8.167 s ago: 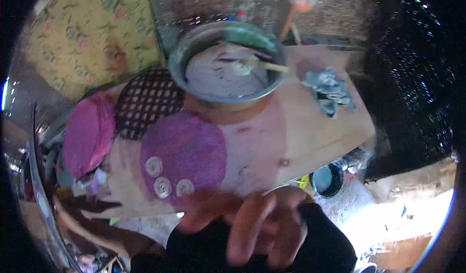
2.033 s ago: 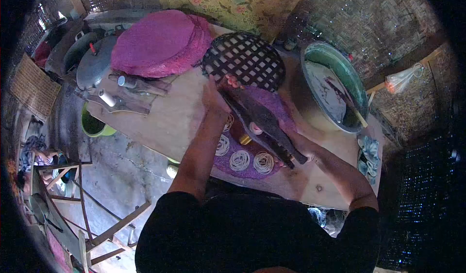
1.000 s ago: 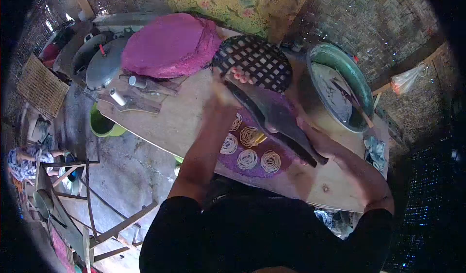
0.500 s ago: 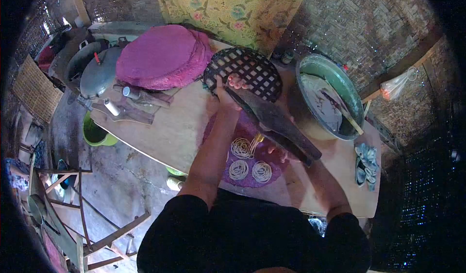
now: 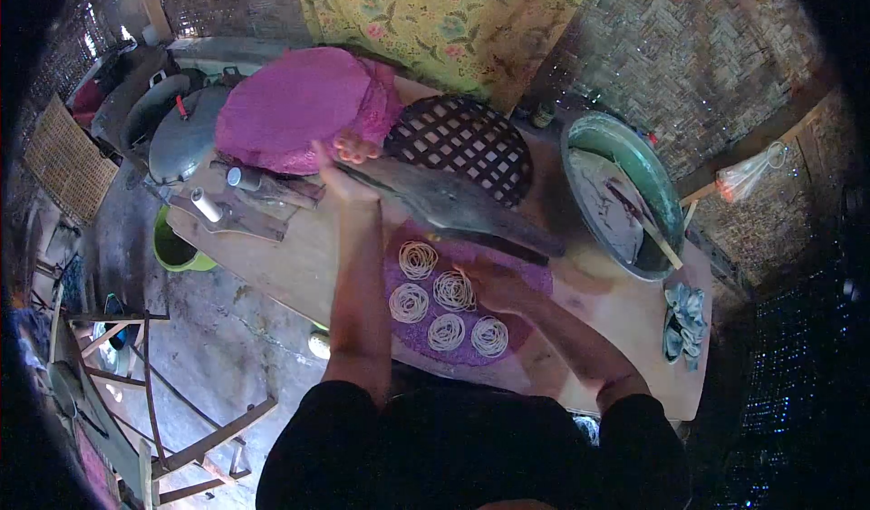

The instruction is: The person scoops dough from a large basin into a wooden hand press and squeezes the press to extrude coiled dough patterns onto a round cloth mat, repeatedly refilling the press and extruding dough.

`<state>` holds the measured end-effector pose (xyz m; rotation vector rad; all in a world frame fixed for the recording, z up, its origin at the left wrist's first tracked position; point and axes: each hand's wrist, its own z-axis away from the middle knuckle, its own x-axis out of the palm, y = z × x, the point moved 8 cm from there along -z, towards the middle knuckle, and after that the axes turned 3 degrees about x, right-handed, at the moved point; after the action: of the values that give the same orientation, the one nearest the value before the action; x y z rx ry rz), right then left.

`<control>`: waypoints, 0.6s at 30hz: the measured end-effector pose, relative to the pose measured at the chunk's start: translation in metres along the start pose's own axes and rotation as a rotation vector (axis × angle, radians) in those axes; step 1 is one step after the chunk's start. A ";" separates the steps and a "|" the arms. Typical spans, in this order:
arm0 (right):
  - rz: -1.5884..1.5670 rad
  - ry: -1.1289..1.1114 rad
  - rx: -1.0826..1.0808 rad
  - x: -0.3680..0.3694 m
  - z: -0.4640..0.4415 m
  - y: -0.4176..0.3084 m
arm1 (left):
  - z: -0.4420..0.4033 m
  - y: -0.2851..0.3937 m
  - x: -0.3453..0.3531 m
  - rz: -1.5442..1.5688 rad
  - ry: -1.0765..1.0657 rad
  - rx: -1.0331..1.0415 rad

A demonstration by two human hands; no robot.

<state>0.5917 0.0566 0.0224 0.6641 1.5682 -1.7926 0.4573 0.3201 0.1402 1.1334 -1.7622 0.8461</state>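
Note:
A long dark wooden press [image 5: 453, 204] lies slantwise above a round purple mat [image 5: 535, 279]. My left hand [image 5: 349, 170] is wrapped round its upper left end. Below the press, my right hand [image 5: 489, 283] reaches in close to one coil of pale strands [image 5: 453, 291]; its fingers are partly hidden and whether they pinch anything is unclear. Several other pale coils, one of them a coil at the mat's front right [image 5: 489, 337], rest flat on the mat. The right end of the press has no hand on it.
Behind are a stack of pink round mats [image 5: 294, 107] and a black lattice tray [image 5: 462, 148]. A large metal basin [image 5: 671, 184] of pale dough with a stick stands right, near a crumpled cloth [image 5: 684, 324]. Wooden tools [image 5: 240, 216] lie left; a green bucket [image 5: 177, 247] stands below.
The press has swung left and lies flatter. My right hand has left its right end and moved to the coils. The middle coil's trailing strands no longer stretch up to the press.

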 end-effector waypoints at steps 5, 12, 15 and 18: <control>1.112 0.469 -0.363 -0.010 0.024 -0.080 | 0.010 0.051 0.096 -0.004 -0.159 -0.091; 0.338 0.097 -0.016 -0.054 0.004 -0.088 | 0.048 0.133 0.190 -0.221 -0.367 -0.070; 0.357 0.307 0.109 -0.071 0.029 -0.063 | 0.074 0.173 0.219 -0.354 -0.449 -0.001; 0.403 0.327 0.083 -0.046 0.054 -0.040 | 0.097 0.185 0.250 -0.522 -0.531 0.032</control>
<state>0.5938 0.0127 0.0911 1.2672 1.4347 -1.5042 0.2010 0.2146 0.3112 1.8556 -1.7220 0.2662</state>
